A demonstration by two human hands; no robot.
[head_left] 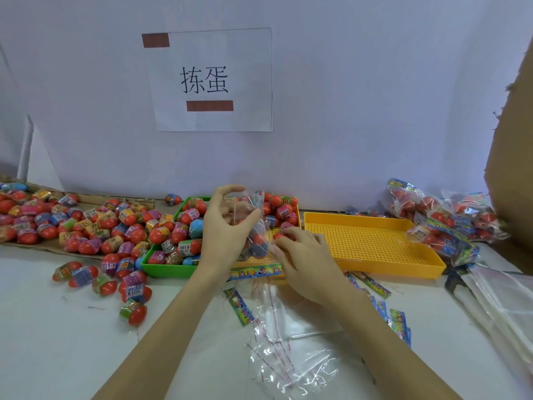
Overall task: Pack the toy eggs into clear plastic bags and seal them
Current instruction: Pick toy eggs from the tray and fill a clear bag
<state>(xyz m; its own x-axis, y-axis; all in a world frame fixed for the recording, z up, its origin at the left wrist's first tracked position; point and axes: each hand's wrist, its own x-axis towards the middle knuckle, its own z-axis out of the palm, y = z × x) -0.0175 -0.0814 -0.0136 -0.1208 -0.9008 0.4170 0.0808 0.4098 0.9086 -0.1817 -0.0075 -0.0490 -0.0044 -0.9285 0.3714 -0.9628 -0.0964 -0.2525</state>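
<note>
Bag (258,226) clear, upright, red eggs (257,239) inside

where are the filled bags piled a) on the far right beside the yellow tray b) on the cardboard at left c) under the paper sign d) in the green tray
a: the filled bags lie heaped at the far right, next to the yellow tray.

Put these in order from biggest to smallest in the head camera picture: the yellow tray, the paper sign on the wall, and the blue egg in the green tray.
1. Paper sign
2. Yellow tray, though it looks close to the sign
3. Blue egg, smallest
</note>
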